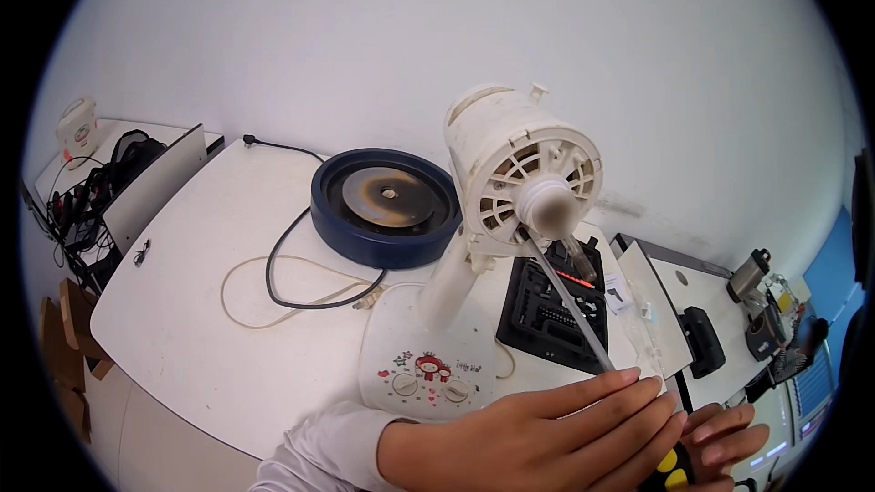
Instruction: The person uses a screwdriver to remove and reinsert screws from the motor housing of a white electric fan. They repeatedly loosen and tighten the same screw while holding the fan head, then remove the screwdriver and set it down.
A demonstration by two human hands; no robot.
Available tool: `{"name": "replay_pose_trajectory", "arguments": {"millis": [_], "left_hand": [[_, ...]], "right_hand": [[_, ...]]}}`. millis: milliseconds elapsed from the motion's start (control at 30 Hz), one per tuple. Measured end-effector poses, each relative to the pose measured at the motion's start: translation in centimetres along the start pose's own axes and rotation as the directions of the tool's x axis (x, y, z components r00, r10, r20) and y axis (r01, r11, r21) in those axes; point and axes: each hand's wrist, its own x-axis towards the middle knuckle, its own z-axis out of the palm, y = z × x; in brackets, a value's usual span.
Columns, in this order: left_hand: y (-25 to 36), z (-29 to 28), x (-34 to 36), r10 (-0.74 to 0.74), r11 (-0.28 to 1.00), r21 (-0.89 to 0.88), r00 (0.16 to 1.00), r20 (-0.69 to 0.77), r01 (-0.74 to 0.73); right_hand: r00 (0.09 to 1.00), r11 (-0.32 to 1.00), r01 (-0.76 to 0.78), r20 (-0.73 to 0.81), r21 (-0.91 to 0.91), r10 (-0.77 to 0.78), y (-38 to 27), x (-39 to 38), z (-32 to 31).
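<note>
A white table fan without its blades or grille stands on its base (387, 323); its round motor housing (510, 141) has a vented front. A long screwdriver (576, 317) slants from the lower right up to the lower front of this housing, and its tip meets the vents there. My left hand (547, 433), in a white sleeve, has its fingers closed together over the screwdriver's shaft near the handle; the thumb is hidden. Behind it my right hand (725, 442) curls round the black and yellow handle, partly covered by the left.
Behind the fan sits a round blue appliance (351, 241) with a scorched metal disc. Cords (273, 278) loop across the white table (191, 310). An open black tool case (524, 333) lies right of the fan. Another table at the right bears a metal cup (749, 275) and a black object (702, 342).
</note>
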Motion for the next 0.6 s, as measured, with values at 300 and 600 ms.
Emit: {"name": "replay_pose_trajectory", "arguments": {"millis": [300,600], "left_hand": [[0.3,-0.2,0.2,-0.031,0.999,0.028,0.999,0.035,0.03],[0.5,-0.7,0.3,-0.066,0.995,-0.038,0.92,0.387,0.088]], "right_hand": [[0.996,0.987,0.007,0.083,0.16,-0.02,0.2,-0.7,-1.9],[0.971,0.972,0.054,0.214,0.228,-0.104,1.0,-0.9,-3.5]]}}
